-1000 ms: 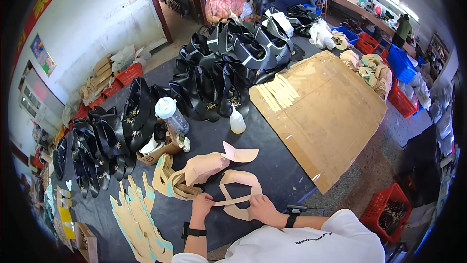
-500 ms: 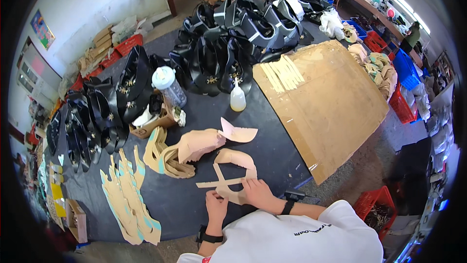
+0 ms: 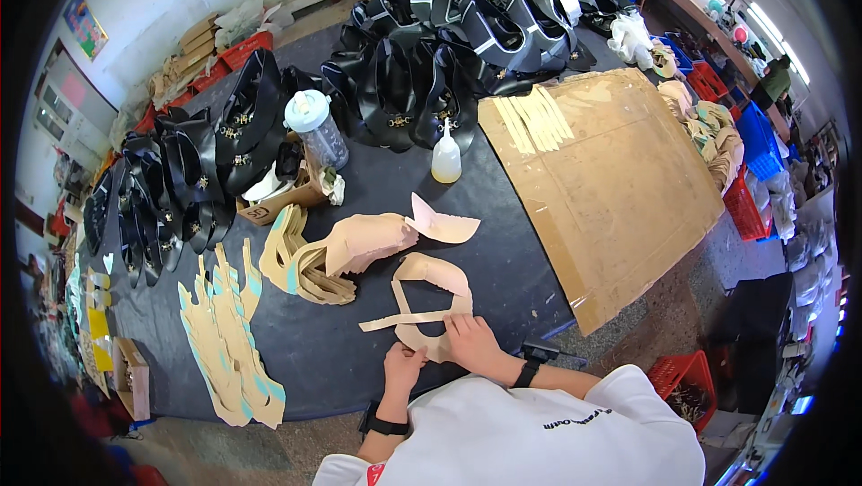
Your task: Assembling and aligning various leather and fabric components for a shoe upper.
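Note:
A beige shoe-lining piece (image 3: 435, 271), curved into a loop, lies in front of me on the dark table. A narrow beige strip (image 3: 388, 321) crosses it and ends under the fingers of my right hand (image 3: 476, 346). Those fingers are closed down on the strip and the loop's right side. At the loop's lower edge my left hand (image 3: 404, 367) pinches the lining, thumb and fingers together. Just beyond are a pile of pinkish lining pieces (image 3: 368, 242), a single curved piece (image 3: 445, 224) and a bundle of folded beige pieces (image 3: 314, 276).
Long beige pieces with teal marks (image 3: 229, 342) lie at left. A squeeze bottle (image 3: 445, 159), lidded jug (image 3: 316, 131) and small carton (image 3: 285, 202) stand beyond. Black shoe uppers (image 3: 391, 91) crowd the back. Pale strips (image 3: 534, 119) lie on a cardboard sheet (image 3: 620, 198) at right.
The loop's left side, which stood apart and crossed the strip at a slant, now looks continuous with its upper part. My hands stay on the lower edge and strip. The view has shifted slightly.

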Tool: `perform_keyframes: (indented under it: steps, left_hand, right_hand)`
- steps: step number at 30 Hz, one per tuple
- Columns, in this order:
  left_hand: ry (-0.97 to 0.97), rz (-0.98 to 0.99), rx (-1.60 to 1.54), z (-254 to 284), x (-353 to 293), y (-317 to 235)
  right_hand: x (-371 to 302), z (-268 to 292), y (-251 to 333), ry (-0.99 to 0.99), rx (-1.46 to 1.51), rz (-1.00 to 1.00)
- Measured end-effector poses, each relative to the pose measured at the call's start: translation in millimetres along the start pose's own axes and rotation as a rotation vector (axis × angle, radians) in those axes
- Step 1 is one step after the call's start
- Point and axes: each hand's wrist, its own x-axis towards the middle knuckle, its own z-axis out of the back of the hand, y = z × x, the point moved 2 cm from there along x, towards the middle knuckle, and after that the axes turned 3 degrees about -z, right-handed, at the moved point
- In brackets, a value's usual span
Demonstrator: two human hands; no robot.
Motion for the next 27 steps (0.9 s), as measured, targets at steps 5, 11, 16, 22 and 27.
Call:
perform_keyframes:
  steps: [5,11,16,22,27]
  left_hand:
    - [0.014,-0.021,-0.046,-5,-2,-9]
    - [0.027,-0.010,-0.076,-2,-1,-8]
    - [0.078,0.112,-0.074,2,-4,-14]
    - [0.147,0.132,-0.097,11,-3,-8]
    - [0.174,0.113,-0.041,33,9,11]
  right_hand:
    - [1,-1,-1,0.015,0.037,-0.023]
    - [2,2,-1,0.024,0.041,-0.028]
    - [2,-1,-2,0.022,0.041,-0.037]
    - [3,7,-3,0.039,0.096,-0.066]
    - [1,3,-8,0.155,0.290,-0.059]
